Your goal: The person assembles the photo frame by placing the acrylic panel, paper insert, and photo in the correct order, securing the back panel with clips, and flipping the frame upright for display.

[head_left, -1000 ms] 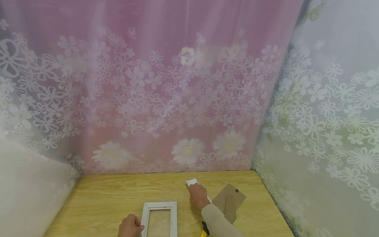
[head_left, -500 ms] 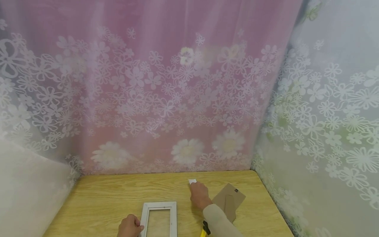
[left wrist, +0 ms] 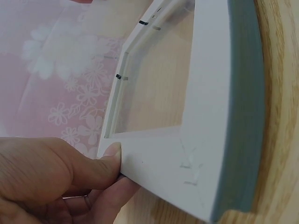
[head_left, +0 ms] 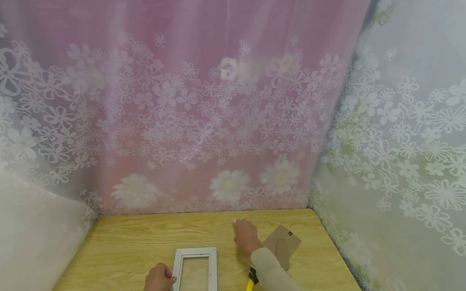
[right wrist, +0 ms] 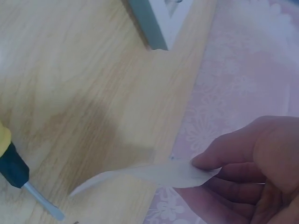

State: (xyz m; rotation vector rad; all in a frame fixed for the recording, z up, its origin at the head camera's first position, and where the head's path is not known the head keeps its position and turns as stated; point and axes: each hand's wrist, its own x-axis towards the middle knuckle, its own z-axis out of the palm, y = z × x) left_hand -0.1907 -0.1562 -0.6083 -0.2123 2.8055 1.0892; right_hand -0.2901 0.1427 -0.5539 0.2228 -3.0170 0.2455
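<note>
Lightly, the right hand [head_left: 246, 236] pinches a thin white paper sheet [right wrist: 154, 175] between thumb and fingertips, at one o'clock from the white picture frame [head_left: 195, 267]. The left hand [head_left: 158, 277] grips that frame's left edge, thumb on top. Such a loose pinch could let the limp sheet slip or crease. A screwdriver [right wrist: 18, 175] lies near on the wooden table [head_left: 131, 238]; a brown backing board [head_left: 282, 244] sits at three o'clock.
</note>
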